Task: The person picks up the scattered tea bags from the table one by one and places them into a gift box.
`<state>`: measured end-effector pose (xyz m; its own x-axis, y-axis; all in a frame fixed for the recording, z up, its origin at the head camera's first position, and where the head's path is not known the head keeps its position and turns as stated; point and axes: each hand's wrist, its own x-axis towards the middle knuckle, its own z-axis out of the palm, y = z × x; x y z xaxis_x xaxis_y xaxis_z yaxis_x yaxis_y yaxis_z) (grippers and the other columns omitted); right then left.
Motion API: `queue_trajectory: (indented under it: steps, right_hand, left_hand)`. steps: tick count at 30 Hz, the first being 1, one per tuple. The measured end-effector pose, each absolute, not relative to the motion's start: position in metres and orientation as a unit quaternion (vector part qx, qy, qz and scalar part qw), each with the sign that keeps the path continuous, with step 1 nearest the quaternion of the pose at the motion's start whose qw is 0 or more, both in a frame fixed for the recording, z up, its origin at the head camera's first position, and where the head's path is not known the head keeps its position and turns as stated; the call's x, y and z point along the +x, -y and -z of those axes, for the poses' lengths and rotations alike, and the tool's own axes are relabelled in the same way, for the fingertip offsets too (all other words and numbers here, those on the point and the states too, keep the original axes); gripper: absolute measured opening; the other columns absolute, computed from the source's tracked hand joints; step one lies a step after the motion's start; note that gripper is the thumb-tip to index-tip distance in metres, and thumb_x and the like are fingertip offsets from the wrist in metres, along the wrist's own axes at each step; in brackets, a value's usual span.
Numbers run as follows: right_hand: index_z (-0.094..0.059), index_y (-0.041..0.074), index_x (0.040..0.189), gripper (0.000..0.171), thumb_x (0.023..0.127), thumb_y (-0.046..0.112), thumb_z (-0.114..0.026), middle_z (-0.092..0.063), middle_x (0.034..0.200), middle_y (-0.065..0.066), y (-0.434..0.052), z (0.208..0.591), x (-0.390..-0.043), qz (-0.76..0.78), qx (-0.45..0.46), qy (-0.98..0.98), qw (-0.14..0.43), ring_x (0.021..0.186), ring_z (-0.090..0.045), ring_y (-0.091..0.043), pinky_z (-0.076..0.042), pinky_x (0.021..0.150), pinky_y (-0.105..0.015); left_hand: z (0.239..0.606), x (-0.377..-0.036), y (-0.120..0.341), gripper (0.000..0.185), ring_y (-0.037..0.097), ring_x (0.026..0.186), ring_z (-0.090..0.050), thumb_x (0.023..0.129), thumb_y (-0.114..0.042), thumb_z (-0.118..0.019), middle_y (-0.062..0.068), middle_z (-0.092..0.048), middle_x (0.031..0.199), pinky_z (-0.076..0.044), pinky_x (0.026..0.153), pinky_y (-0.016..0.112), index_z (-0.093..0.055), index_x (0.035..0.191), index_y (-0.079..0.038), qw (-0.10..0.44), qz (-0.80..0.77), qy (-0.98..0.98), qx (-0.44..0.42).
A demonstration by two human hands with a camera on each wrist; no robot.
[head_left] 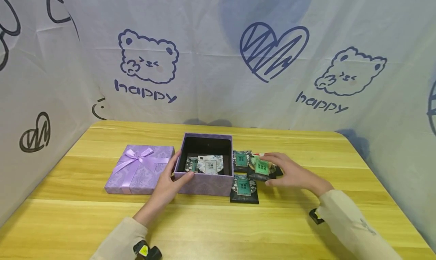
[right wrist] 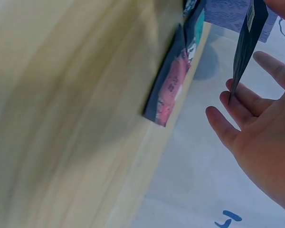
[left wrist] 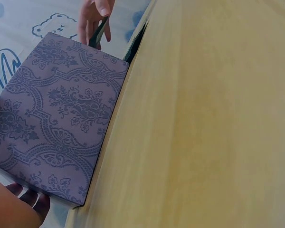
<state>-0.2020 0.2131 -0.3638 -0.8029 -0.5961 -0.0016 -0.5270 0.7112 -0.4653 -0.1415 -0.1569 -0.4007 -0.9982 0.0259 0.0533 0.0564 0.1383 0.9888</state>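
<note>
An open purple patterned box (head_left: 207,184) stands mid-table with two sachets (head_left: 206,164) lying inside. My left hand (head_left: 176,175) grips its front-left corner, thumb on the front wall and fingers round the side. In the left wrist view the box wall (left wrist: 61,118) fills the left, with my left hand (left wrist: 14,209) at its lower edge. My right hand (head_left: 274,172) pinches a dark sachet with a green label (head_left: 261,167) just right of the box. In the right wrist view this sachet (right wrist: 249,42) hangs lifted off the table between the thumb and fingers of my right hand (right wrist: 256,123).
The box's lid (head_left: 139,170), tied with a lilac bow, lies left of the box. Two more dark sachets (head_left: 243,189) (head_left: 242,159) rest on the wooden table (head_left: 218,229) against the box's right side. A printed cloth backdrop (head_left: 218,63) surrounds the table on three sides.
</note>
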Motion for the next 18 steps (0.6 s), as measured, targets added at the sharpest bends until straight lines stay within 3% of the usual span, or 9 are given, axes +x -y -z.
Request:
queue_trajectory:
  steps: [18]
  right_hand:
    - [-0.042,0.006,0.145,0.071,0.085,0.03,-0.073,-0.03,0.15,-0.023,-0.19,0.329,-0.219,0.227,-0.327,-0.914,0.077,0.136,-0.027,-0.044,-0.027,0.103,-0.066]
  left_hand:
    - [0.404,-0.142,0.158,0.081,0.037,0.123,-0.046,0.089,-0.014,-0.07,0.017,-0.034,0.151,-0.039,0.101,0.046,-0.024,0.155,-0.021,0.016,0.667,0.744,-0.036]
